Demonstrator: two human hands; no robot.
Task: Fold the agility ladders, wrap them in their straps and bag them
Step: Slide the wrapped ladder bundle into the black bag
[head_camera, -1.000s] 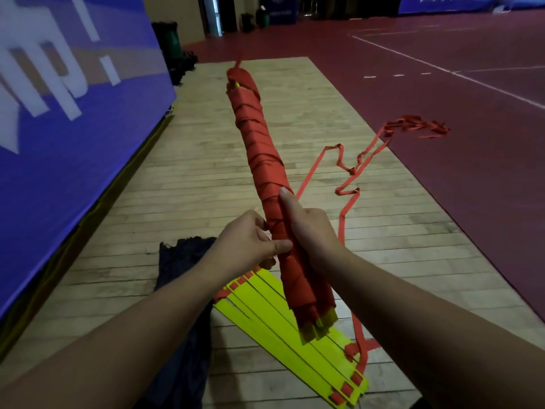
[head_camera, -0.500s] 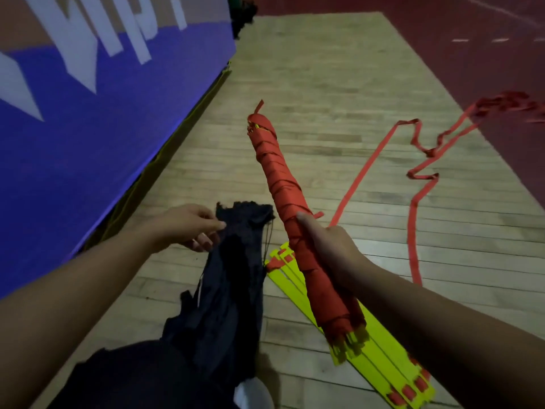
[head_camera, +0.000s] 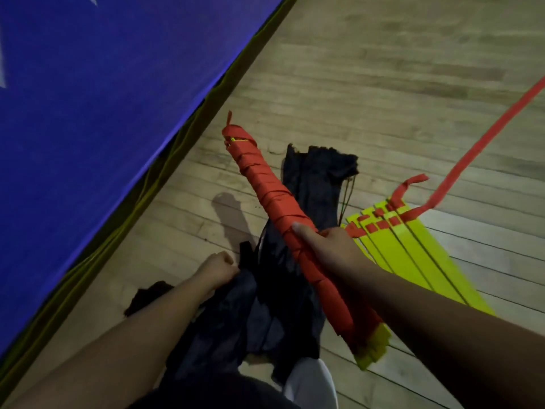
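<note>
My right hand (head_camera: 327,246) grips a folded ladder bundle (head_camera: 267,187) wound in red strap, with yellow rung ends showing at its near end. The bundle slants over a black bag (head_camera: 312,184) that lies crumpled on the wooden floor. My left hand (head_camera: 219,268) is curled at the bag's left edge and pinches the dark fabric. A second ladder (head_camera: 413,255), a stack of yellow rungs with red strap pieces, lies flat on the floor to the right. Its loose red strap (head_camera: 483,140) trails away to the upper right.
A blue padded banner wall (head_camera: 103,113) runs along the left, its lower edge meeting the floor. Wooden floorboards (head_camera: 383,84) stretch ahead. My white shoe (head_camera: 312,385) shows at the bottom beside dark clothing.
My head has tipped down and left. My left hand has dropped lower onto the bag's near part. The wrapped bundle has swung over the bag.
</note>
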